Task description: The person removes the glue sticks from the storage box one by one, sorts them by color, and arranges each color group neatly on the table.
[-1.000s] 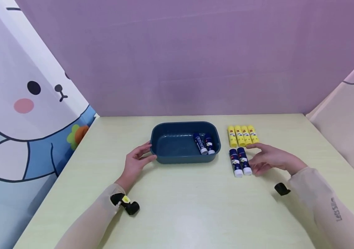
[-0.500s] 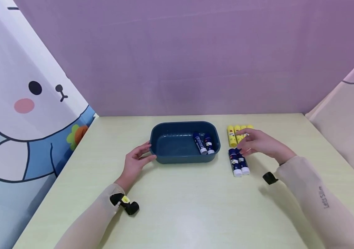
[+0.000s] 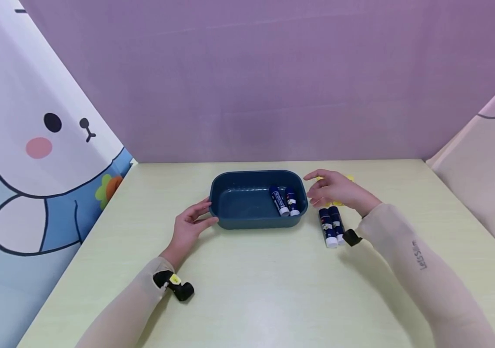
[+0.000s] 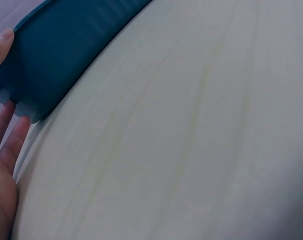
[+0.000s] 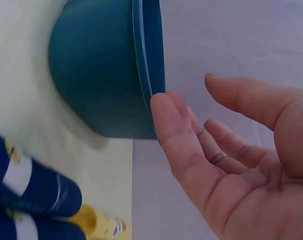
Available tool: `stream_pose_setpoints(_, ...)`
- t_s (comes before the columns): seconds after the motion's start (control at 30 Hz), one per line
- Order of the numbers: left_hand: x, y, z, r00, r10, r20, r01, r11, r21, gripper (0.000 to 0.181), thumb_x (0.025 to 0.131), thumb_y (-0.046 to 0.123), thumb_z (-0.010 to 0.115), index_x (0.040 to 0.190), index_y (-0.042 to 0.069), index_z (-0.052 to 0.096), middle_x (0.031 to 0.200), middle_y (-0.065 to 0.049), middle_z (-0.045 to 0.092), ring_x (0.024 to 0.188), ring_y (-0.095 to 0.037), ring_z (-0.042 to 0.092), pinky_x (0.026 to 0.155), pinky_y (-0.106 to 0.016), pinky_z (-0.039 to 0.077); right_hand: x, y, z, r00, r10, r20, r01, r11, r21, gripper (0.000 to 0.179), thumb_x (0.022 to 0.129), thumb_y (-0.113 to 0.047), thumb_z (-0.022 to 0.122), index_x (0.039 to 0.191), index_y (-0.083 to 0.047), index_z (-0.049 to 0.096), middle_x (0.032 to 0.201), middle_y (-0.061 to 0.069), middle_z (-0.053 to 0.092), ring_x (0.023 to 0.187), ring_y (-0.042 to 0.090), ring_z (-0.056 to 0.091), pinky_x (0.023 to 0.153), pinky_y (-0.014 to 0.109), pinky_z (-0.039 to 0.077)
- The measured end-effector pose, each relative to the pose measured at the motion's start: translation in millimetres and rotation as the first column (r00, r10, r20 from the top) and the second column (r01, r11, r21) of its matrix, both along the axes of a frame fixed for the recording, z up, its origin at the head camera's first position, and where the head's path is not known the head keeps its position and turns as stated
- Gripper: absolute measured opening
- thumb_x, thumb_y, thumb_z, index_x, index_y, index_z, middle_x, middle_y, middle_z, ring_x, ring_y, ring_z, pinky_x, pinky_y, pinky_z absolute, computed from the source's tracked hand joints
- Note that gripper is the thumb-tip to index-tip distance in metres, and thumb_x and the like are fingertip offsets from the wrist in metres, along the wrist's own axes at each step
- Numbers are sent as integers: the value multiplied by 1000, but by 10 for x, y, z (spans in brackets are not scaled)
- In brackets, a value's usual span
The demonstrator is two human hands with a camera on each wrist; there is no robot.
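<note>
A dark teal plastic tub [image 3: 252, 223] stands near the back of the table, with two navy glue sticks [image 3: 279, 200] lying in its right part. My left hand [image 3: 188, 222] touches the tub's left end, its thumb [image 4: 2, 47] against the outer wall and its fingers near the bottom corner. Beside the tub's right end, my right hand [image 3: 336, 190] hovers with loosely bent fingers and nothing in its grasp. In the right wrist view its fingertips appear close to the rim; contact is unclear. It mostly hides the yellow glue sticks [image 3: 338, 203] behind it.
Two more navy glue sticks [image 3: 327, 229] lie side by side on the table, just right of the tub. A purple backdrop [image 3: 247, 82] rises behind the table. At the left is a wall covering [image 3: 17, 212] with a cartoon animal.
My right hand has moved left from beside the navy glue sticks, passing over the yellow ones to the tub's right end. The left hand stays at the tub.
</note>
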State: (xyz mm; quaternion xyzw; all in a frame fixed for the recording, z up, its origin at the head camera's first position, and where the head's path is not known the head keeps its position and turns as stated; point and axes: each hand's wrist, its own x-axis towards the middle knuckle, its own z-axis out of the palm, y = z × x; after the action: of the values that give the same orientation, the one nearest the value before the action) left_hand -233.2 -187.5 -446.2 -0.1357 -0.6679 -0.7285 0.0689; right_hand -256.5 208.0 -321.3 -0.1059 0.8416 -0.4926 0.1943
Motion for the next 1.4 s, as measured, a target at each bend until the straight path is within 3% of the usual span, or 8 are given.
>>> stream_pose_setpoints(0.13, -5, 4, -5, 1000, -1, -1, 1, 1000, 7, 46, 81, -14, 74, 124, -13, 59, 142, -20, 53, 109, -13, 64, 87, -27, 57, -73, -111, 6, 1000, -3, 13, 3, 1000, -7, 55, 97, -6, 62, 145, 2, 37, 120, 30, 59, 97, 35, 67, 93, 51, 55)
stream_pose_setpoints(0.37, 4, 8, 17, 1000, -1, 9, 1, 1000, 3, 45, 82, -13, 74, 125, -13, 59, 142, -20, 53, 109, -11, 64, 87, -27, 57, -215, -321, -10, 999, -10, 38, 12, 999, -37, 53, 97, -1, 59, 145, 2, 35, 123, 33, 57, 105, 42, 65, 92, 44, 56)
stream_pose_setpoints(0.6, 11, 3, 15, 1000, 5, 19, -5, 1000, 6, 45, 82, -15, 72, 125, -14, 58, 142, -20, 54, 110, -13, 64, 88, -26, 57, -332, -550, -49, 997, 31, 72, -29, 999, -31, 56, 98, 1, 56, 148, 7, 31, 123, 32, 57, 105, 39, 65, 92, 45, 56)
stream_pose_setpoints(0.77, 7, 4, 8, 1000, 8, 12, -8, 1000, 11, 45, 82, -15, 72, 124, -14, 58, 142, -22, 53, 109, -12, 65, 88, -26, 57, -404, -667, -70, 993, 35, 112, -42, 997, 62, 59, 96, 0, 58, 148, 5, 32, 123, 28, 59, 101, 34, 65, 90, 42, 57)
stream_pose_setpoints(1.03, 1, 4, 8, 1000, -4, -1, 4, 1000, 22, 46, 81, -18, 71, 125, -16, 57, 142, -22, 52, 107, -8, 64, 87, -26, 57, -495, -802, -146, 989, 27, 143, -57, 977, 208, 63, 92, 1, 64, 147, 6, 35, 109, 23, 63, 88, 26, 66, 81, 36, 60)
stream_pose_setpoints(1.3, -10, -3, 10, 1000, -5, -5, 5, 1000, 11, 46, 81, -16, 72, 125, -15, 57, 142, -21, 53, 108, -11, 64, 87, -25, 57, -520, -965, -204, 989, 94, 116, -133, 906, 403, 65, 88, -5, 72, 144, 3, 39, 112, 20, 62, 84, 21, 66, 72, 28, 60)
stream_pose_setpoints(1.4, -5, -7, 15, 1000, -4, -8, 4, 1000, 10, 46, 81, -16, 72, 125, -16, 57, 142, -22, 52, 108, -11, 64, 87, -25, 57, -518, -1004, -226, 988, 100, 120, -142, 897, 418, 68, 89, -6, 73, 145, -1, 37, 115, 19, 59, 83, 21, 65, 69, 29, 60)
